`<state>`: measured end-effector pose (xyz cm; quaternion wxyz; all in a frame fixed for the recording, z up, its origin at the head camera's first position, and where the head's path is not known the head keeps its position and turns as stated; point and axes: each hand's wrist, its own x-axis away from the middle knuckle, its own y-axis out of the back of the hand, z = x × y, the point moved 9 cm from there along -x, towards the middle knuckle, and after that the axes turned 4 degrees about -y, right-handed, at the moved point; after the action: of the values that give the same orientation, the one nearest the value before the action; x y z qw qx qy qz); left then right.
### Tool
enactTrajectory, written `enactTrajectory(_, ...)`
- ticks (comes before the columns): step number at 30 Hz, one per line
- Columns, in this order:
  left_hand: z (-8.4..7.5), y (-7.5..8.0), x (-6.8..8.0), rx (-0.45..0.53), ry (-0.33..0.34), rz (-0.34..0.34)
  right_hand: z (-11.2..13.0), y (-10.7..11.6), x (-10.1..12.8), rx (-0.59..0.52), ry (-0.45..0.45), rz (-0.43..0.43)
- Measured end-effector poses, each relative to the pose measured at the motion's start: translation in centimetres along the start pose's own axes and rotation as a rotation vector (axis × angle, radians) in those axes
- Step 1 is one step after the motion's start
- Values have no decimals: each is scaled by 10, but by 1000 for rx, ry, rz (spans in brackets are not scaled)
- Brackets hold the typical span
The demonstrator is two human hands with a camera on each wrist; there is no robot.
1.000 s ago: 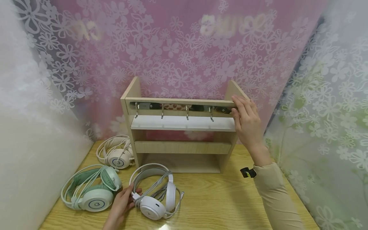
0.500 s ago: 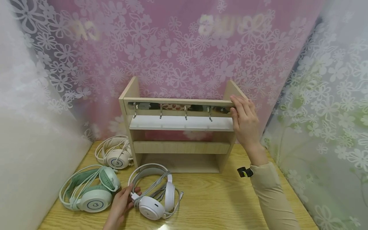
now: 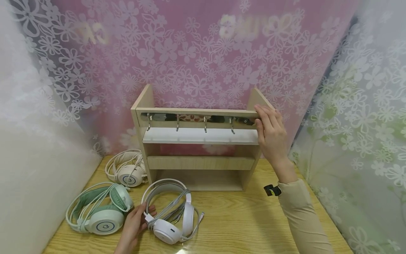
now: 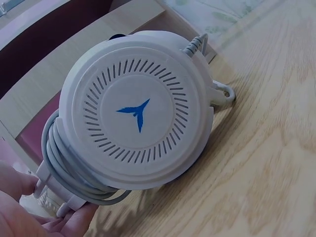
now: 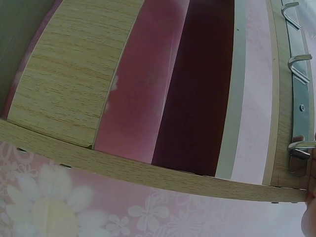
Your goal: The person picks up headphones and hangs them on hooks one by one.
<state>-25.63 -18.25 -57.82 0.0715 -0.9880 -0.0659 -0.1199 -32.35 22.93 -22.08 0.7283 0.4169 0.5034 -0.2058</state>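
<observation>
Pickup, I reckon: my left hand [image 3: 134,221] grips white headset [image 3: 166,233], right hand [image 3: 272,135] holds rack [image 3: 201,163]. Likely needs steady lift.

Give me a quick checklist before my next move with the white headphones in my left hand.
1. Grip: ok. The left hand holds the white plastic headphones near their wound cable.
2. Rack held: ok. The right hand holds the upper right corner of the pale wooden rack.
3. Hooks free: ok. Nothing hangs on the four visible silver metal hooks.
4. Grey cable gathered: ok, wound in coils.
5. Apart from the green-and-white headphones: ok.
6. Fully lifted off the yellowish wooden table: cannot tell.
</observation>
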Motion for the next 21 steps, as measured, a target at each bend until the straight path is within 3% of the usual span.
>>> enactTrajectory(21, -22, -9, 14, -86, -100, -11, 2, 0, 0, -3, 13, 8)
